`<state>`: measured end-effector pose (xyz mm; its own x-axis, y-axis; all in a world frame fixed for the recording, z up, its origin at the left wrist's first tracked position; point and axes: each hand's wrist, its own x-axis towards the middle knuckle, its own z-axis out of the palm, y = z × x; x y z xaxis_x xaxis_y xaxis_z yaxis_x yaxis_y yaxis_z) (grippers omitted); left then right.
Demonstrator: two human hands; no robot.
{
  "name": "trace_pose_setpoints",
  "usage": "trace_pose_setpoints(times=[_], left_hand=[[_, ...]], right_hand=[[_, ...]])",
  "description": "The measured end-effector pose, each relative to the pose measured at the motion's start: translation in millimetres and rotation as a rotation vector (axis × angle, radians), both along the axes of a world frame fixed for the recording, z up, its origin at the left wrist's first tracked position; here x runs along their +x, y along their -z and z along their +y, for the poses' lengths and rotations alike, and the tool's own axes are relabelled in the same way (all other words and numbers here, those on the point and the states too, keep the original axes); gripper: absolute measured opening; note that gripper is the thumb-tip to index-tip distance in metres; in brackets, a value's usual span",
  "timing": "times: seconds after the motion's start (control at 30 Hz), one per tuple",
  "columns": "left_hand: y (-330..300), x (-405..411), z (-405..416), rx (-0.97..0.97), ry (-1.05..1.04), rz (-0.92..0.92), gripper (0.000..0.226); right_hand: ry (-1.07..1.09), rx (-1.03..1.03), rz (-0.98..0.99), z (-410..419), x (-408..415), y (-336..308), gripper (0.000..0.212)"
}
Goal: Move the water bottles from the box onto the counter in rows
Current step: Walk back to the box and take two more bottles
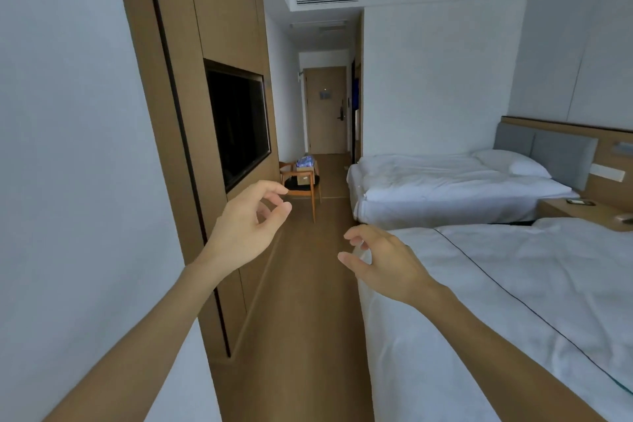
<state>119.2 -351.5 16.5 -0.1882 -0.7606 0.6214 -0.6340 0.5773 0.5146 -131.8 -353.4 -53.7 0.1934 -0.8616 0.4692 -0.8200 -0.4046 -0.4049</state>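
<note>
Far down the room, a cardboard box point(302, 175) sits on a wooden chair point(301, 187) by the left wall. Blue-wrapped water bottles point(305, 160) stick out of its top. My left hand point(248, 221) is raised in front of me with fingers loosely curled, holding nothing. My right hand point(380, 260) is also held out, fingers loosely curled and empty. Both hands are well short of the box. No counter is visible.
A wood wall panel with a dark TV point(238, 123) runs along the left. Two white beds point(513, 284) fill the right side. A brown floor aisle point(308, 301) leads between them to the chair and the far door point(325, 110).
</note>
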Motion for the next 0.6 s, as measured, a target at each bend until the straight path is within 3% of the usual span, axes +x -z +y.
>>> trace_pose_setpoints(times=[0.6], left_hand=[[22.4,-8.3,-406.3,-0.028,-0.026,0.061,0.022]], right_hand=[[-0.044,0.015,0.068,-413.8,-13.7,19.2,0.039]])
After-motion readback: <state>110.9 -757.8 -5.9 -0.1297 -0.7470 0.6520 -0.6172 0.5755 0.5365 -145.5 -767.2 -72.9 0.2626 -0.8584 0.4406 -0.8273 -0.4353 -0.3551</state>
